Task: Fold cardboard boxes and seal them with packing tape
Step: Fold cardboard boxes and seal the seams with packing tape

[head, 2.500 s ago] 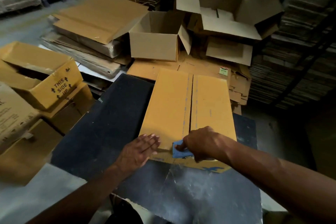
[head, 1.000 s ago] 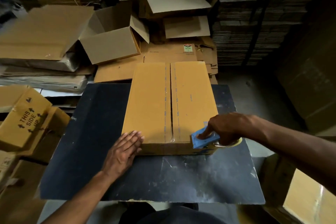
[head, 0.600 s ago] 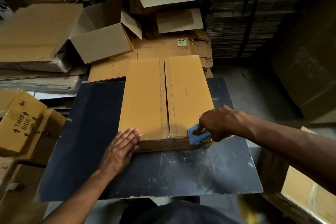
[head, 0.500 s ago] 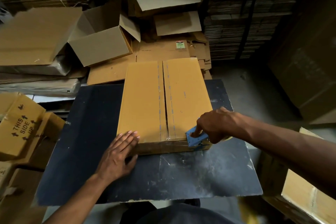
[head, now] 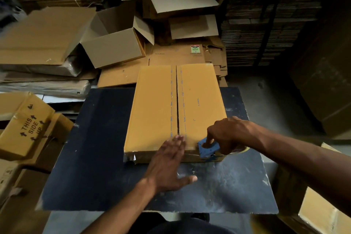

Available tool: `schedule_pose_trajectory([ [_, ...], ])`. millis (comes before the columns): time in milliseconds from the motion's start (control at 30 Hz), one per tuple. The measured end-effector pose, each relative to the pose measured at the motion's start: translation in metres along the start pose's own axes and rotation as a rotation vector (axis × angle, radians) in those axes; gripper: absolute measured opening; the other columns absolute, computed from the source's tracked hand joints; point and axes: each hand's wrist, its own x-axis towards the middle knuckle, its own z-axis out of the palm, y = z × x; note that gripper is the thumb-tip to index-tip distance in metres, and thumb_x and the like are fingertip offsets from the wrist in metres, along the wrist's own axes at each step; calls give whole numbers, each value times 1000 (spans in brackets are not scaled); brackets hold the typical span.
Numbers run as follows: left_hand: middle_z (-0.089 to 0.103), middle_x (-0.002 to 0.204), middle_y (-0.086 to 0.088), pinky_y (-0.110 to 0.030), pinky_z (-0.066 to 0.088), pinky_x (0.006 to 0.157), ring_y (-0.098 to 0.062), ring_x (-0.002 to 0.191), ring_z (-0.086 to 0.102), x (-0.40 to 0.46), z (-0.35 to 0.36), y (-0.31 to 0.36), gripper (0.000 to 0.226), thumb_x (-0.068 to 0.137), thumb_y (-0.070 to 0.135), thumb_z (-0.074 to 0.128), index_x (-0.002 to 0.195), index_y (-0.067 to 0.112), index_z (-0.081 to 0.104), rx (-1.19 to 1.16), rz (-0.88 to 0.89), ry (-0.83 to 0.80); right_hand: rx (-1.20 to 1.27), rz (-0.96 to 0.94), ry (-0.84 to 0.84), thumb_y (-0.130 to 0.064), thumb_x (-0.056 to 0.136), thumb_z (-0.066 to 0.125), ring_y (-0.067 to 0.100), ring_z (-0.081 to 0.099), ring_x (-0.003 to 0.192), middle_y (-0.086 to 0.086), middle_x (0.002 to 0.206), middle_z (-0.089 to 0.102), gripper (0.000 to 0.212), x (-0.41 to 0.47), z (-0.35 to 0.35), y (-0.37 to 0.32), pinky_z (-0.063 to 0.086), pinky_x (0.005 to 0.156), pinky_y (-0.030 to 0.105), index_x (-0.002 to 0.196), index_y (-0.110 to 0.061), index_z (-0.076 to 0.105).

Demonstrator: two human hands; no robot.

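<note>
My left hand [head: 169, 165] reaches in from the near edge of the dark board [head: 98, 148], palm down, fingers straight and together, thumb splayed out to the right over the bare board. Its fingertips lie on the near end of the yellow cardboard box [head: 155, 104], right at the bottom of the centre seam [head: 177, 100] where the two top flaps meet. The box lies flat along the middle of the board, its far end overhanging the board's far edge. My right hand [head: 229, 135] comes in from the right, wrist raised, fingers curled around the blue tape dispenser [head: 208, 148], forefinger pressing down on its plate. The dispenser sits at the box's near right corner, touching the near edge.
</note>
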Motion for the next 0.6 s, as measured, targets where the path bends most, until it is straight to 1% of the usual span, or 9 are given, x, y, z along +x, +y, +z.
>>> schedule_pose_trajectory([
  [67,-12,170,-10,-48,5,130,-27,159,-9,-21,1,-33,122,83,97,21,164,8,-2,-5,-161,110,-2,1,-9,-35,90,70,22,63,114,-2,135,62,59,1,2,2,48,79,33,146,-42,51],
  [100,-5,171,-12,-47,9,129,-29,159,-2,-35,2,-50,123,83,97,23,163,6,7,2,-242,133,2,2,-11,-35,90,71,22,62,114,-2,135,61,60,1,3,3,47,80,33,146,-42,50],
  [133,-4,171,-14,-46,10,128,-29,159,-1,-48,2,-62,125,82,98,25,163,4,9,4,-294,117,8,2,-15,-36,90,71,21,61,114,-2,136,60,61,2,3,3,46,79,33,147,-41,50],
  [233,-17,168,-16,-45,3,129,-30,158,-12,-57,0,-62,132,76,102,21,161,5,-3,-14,-327,38,19,-10,-12,-36,89,71,21,61,113,-3,135,61,61,1,5,5,47,80,33,146,-42,50],
  [333,-7,168,-20,-51,-2,127,-35,158,-6,-34,-5,-30,132,76,103,23,160,2,6,-35,-302,63,11,-28,3,-34,89,70,22,63,112,-3,133,63,59,-1,4,6,48,80,33,144,-44,52],
  [367,-6,168,-20,-53,-3,127,-35,158,-6,-25,-7,-18,130,78,101,21,161,2,6,-32,-267,55,8,-29,9,-34,88,70,22,64,111,-2,132,64,59,0,4,6,49,79,34,144,-45,53],
  [467,-20,168,-12,-54,-8,127,-27,157,-19,5,-8,21,119,84,96,16,162,10,-9,-5,-97,-25,-3,-29,25,-35,86,70,24,66,108,-2,128,66,59,2,3,4,50,77,34,142,-45,56],
  [533,-11,170,-10,-51,-3,128,-24,159,-12,20,-7,41,113,88,91,23,165,10,2,-31,-12,11,-7,-23,49,-36,86,69,25,67,108,-2,126,67,57,2,4,3,48,73,33,141,-44,57],
  [600,0,171,-10,-47,3,129,-23,160,0,24,4,48,103,93,80,33,165,10,13,-43,10,65,-7,-19,51,-37,87,68,26,67,109,-1,126,68,56,2,7,4,47,73,32,141,-43,57],
])
